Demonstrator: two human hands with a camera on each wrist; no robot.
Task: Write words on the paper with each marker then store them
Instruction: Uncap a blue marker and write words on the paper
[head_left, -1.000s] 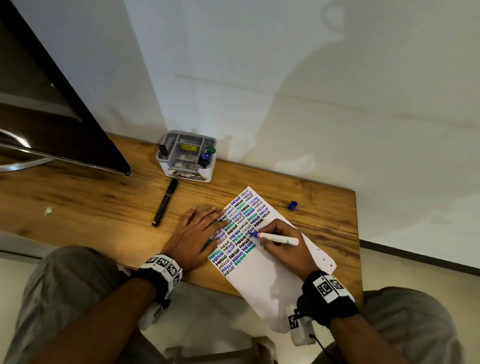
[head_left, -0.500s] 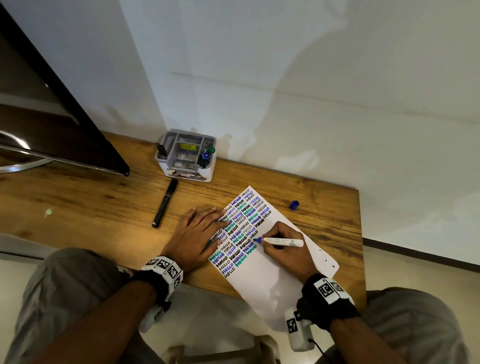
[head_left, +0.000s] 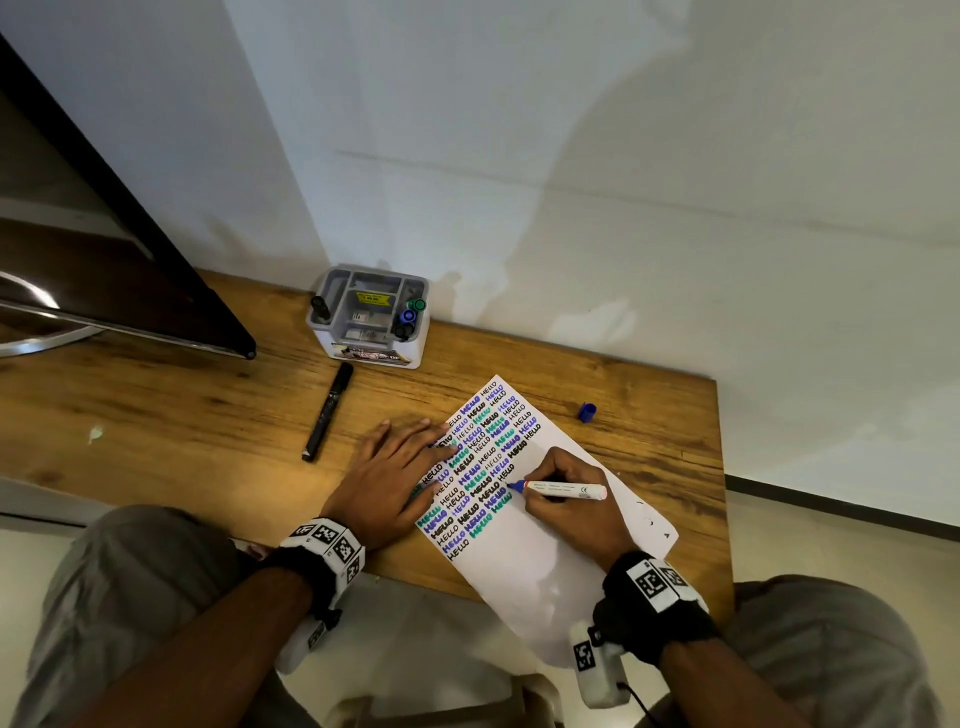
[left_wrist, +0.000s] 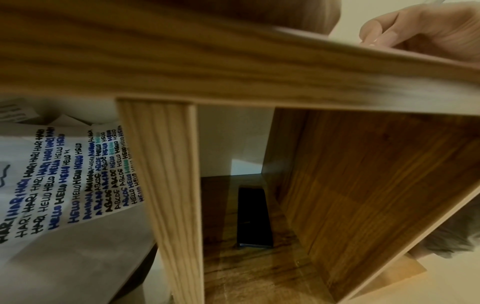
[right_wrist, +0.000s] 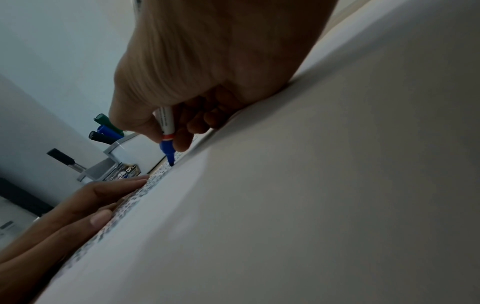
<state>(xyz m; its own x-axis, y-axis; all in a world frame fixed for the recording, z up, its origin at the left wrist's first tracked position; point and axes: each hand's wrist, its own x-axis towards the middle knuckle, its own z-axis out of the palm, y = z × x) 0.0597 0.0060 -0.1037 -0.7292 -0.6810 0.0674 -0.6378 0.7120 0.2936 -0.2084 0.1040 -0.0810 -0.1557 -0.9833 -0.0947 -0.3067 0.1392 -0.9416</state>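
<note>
The right hand (head_left: 569, 499) grips a blue marker (head_left: 563, 490) in a writing hold, tip on or just above the paper (head_left: 524, 577), at the edge of the written block; contact cannot be confirmed from these views. The left hand (head_left: 395, 478) lies flat, fingers straight, pressing the paper's left edge to the desk (head_left: 182, 415).

The paper, lying aslant on the desk with one corner overhanging the near edge, carries many rows of "HELLO" in black, blue and green; its lower part is blank. The blue cap (head_left: 586, 412) sits loose on the desk, well apart from the sheet.

A black marker (head_left: 328, 412) lies capped on the desk, not stored. The organiser (head_left: 370, 325) by the wall holds several markers upright.

Judgement: writing is well advanced; remaining are finishing this word, capping the blue marker, and storing both loose markers.
</note>
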